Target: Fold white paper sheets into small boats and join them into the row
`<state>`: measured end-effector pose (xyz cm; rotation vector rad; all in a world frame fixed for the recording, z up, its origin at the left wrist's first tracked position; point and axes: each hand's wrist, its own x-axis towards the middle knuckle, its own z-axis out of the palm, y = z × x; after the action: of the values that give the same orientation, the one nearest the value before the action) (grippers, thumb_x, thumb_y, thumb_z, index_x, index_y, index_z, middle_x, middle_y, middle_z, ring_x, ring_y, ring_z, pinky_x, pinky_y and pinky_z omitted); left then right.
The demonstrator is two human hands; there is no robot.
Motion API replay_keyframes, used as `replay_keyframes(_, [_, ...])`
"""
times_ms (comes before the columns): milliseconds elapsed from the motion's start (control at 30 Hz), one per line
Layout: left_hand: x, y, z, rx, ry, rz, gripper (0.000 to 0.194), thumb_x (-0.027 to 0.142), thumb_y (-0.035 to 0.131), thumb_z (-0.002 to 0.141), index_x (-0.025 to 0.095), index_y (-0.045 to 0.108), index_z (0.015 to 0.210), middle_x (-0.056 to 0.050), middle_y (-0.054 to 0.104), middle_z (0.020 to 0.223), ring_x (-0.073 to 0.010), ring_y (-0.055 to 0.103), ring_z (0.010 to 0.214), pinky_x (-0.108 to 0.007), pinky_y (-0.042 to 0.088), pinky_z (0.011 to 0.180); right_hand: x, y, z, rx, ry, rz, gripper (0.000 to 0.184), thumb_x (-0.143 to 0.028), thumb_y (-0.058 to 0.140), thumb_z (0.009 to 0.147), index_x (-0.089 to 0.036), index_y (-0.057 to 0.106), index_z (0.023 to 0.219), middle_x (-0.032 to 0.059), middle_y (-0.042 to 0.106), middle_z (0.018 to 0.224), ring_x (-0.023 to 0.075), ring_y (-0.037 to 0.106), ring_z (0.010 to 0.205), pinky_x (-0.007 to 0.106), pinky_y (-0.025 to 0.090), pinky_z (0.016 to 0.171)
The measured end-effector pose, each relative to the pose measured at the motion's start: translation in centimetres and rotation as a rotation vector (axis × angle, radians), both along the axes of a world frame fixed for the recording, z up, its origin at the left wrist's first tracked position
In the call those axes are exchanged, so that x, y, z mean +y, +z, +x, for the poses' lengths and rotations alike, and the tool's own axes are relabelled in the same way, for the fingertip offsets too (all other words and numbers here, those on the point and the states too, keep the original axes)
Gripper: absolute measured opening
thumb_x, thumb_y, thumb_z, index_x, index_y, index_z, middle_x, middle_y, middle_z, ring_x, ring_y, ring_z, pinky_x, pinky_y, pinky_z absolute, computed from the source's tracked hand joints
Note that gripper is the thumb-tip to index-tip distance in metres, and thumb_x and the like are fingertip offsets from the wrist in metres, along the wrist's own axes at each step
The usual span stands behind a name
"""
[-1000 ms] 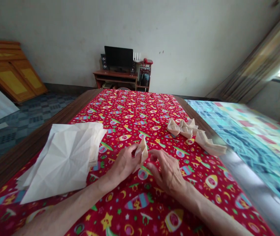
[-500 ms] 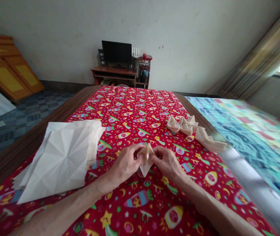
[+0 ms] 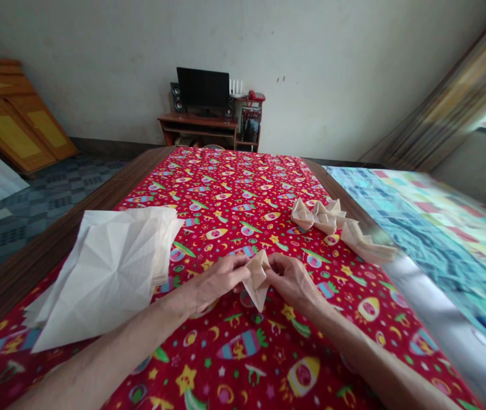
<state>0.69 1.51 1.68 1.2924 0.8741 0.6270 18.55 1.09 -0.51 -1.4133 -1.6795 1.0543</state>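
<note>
A small cream piece of folded paper (image 3: 258, 279) is held between my two hands over the middle of the table, one point up and one point down toward me. My left hand (image 3: 224, 277) pinches its left edge with thumb and fingers. On the opposite edge, my right hand (image 3: 290, 280) is closed in a pinch too. Left of my hands lies a stack of creased paper sheets (image 3: 110, 267), the top one marked with folds radiating from its centre. Folded paper boats (image 3: 326, 219) sit at the right, with a nested stack of folded paper (image 3: 366, 244) beside them.
A red patterned cloth (image 3: 243, 364) covers most of the table, whose brown wooden edge (image 3: 110, 182) shows at the left. To the right is a bed (image 3: 379, 205) with a blue patterned cover. Beyond the table stands a desk (image 3: 197, 126) with a monitor (image 3: 203, 89).
My right hand, apart from the folded paper one second ago, came in and took its right edge. The paper has turned from edge-on to facing me and now tilts slightly.
</note>
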Motion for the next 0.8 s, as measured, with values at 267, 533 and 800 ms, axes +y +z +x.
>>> replay_keyframes(267, [0.5, -1.0, -0.1, -0.343, -0.004, -0.308, 0.036, 0.049, 0.058, 0.081, 0.014, 0.054, 0.076, 0.002, 0.045, 0.067, -0.0082, 0.038, 0.059, -0.02, 0.032, 0.054, 0.3, 0.1, 0.6, -0.019, -0.021, -0.029, 0.019, -0.032, 0.056, 0.072, -0.017, 0.053, 0.06, -0.004, 0.048, 0.055, 0.0094, 0.042, 0.052, 0.02, 0.03, 0.046])
replay_keyframes(533, [0.4, -1.1, -0.2, -0.395, -0.014, -0.36, 0.025, 0.037, 0.066, 0.08, 0.013, 0.059, 0.08, 0.002, 0.049, 0.065, -0.0061, 0.042, 0.057, -0.017, 0.031, 0.051, 0.6, -0.3, 0.9, 0.041, -0.001, -0.076, 0.021, -0.035, 0.057, 0.073, -0.016, 0.055, 0.064, -0.0025, 0.054, 0.059, 0.0102, 0.047, 0.054, 0.02, 0.033, 0.047])
replay_keyframes(800, [0.0, -1.6, 0.3, -0.389, 0.044, -0.304, 0.027, 0.04, 0.065, 0.082, 0.013, 0.063, 0.082, 0.001, 0.054, 0.069, -0.0066, 0.047, 0.06, -0.017, 0.037, 0.054, -0.3, 0.9, 0.3, 0.06, -0.09, 0.111, 0.022, -0.038, 0.056, 0.082, -0.017, 0.058, 0.076, 0.0008, 0.061, 0.069, 0.0123, 0.054, 0.06, 0.021, 0.041, 0.051])
